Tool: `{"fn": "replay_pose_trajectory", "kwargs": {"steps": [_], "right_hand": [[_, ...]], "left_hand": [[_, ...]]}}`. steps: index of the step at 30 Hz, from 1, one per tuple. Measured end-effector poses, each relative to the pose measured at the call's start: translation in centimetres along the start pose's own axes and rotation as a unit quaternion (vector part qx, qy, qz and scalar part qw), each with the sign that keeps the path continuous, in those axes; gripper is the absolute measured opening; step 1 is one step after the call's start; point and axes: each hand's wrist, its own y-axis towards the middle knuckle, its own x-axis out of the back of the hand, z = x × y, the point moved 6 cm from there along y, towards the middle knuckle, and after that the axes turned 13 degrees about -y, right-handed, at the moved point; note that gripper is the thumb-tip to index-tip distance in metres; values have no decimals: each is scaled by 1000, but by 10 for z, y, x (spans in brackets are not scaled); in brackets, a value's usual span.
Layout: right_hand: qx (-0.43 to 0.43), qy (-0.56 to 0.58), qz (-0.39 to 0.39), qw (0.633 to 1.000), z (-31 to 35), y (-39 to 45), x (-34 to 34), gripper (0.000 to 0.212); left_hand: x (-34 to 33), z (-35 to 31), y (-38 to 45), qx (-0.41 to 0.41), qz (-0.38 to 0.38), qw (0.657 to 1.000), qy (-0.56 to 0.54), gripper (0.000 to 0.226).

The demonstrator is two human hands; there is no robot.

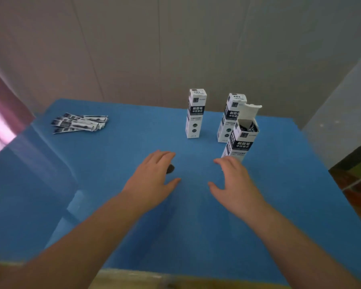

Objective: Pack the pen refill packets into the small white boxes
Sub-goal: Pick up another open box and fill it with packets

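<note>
Three boxes (196,113), several refill packets (79,122)

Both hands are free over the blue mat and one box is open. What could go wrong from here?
The open box stands tall and narrow just beyond the right hand; a nudge may tip it, perhaps into the closed box right behind it. The refill packets lie far left, so reaching for them means a long stretch. A small dark object under the left hand could get swept along.
</note>
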Motion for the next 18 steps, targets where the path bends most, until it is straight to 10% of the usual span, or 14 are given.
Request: {"fn": "replay_pose_trajectory", "kwargs": {"steps": [18], "right_hand": [[57,1,26,998,76,-4,-5,61]], "left_hand": [[75,31,-74,85,-31,991,102,71]]}}
